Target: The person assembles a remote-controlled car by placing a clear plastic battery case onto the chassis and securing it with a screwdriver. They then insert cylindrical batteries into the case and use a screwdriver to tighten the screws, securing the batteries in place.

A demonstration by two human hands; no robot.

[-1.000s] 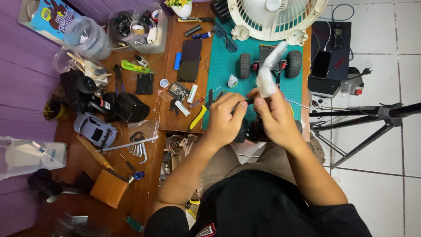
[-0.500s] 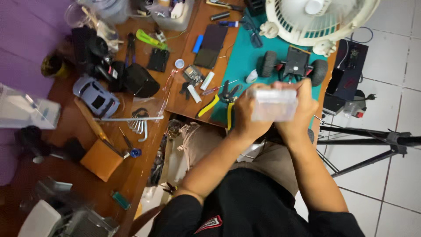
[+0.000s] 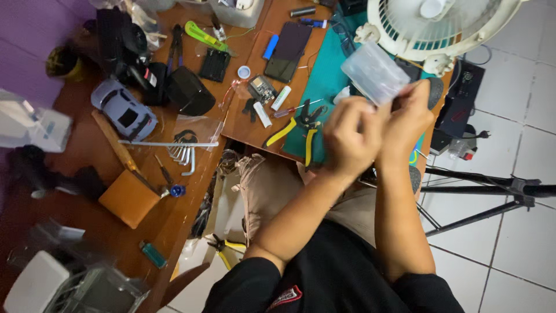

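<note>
Both my hands are raised together above the green cutting mat (image 3: 324, 75). My right hand (image 3: 409, 119) pinches a clear plastic box (image 3: 375, 72) that sticks up and to the left of it, blurred by motion. My left hand (image 3: 350, 136) is closed beside the right, its fingers meeting at the base of the box; what it grips is hidden. Below the hands lie yellow-handled pliers (image 3: 298, 130) on the mat's edge.
A white fan (image 3: 440, 26) stands at the top right, a black tripod (image 3: 492, 191) on the tiled floor at right. The wooden table holds a grey model car (image 3: 123, 109), hex keys (image 3: 182, 153), a dark phone (image 3: 288, 51), a tan block (image 3: 128, 198) and several small tools.
The view has tilted and shifted. My hands have lifted the clear box from in front of me up and to the right, and turned it slantwise.
</note>
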